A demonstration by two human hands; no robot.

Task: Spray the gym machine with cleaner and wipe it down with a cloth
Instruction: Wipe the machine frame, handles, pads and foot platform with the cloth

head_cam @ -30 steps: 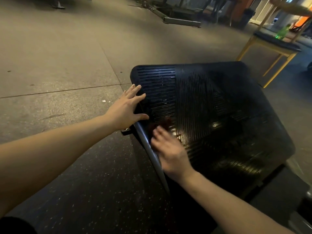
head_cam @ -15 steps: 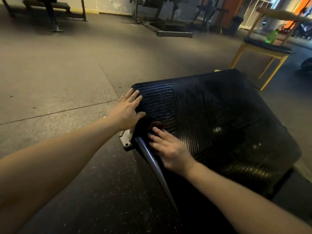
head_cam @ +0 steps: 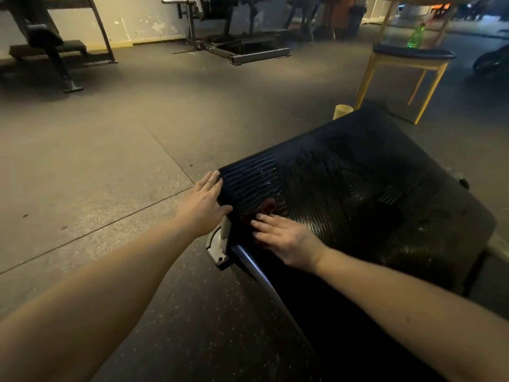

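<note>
A black ribbed footplate (head_cam: 358, 188) of a gym machine slopes in front of me, wet and shiny in places. My left hand (head_cam: 202, 204) rests flat on its near left edge with straight fingers. My right hand (head_cam: 283, 237) presses flat on a dark reddish cloth (head_cam: 265, 208) that lies on the plate's near left corner. Part of the cloth shows beyond my fingertips; the rest is under my palm. A grey metal tube and a bracket (head_cam: 220, 244) run under that corner. No spray bottle is in my hands.
A yellow-legged stool (head_cam: 407, 57) with a green bottle (head_cam: 414, 37) on it stands at the back right. A pale cup (head_cam: 343, 110) sits behind the plate. A bench (head_cam: 46, 48) and a sled machine (head_cam: 242, 48) stand along the far wall. Rubber floor lies to the left.
My right hand has slid the cloth a little toward the plate's near left corner. My head has tilted up, so more of the far room shows. My left hand stays on the edge.
</note>
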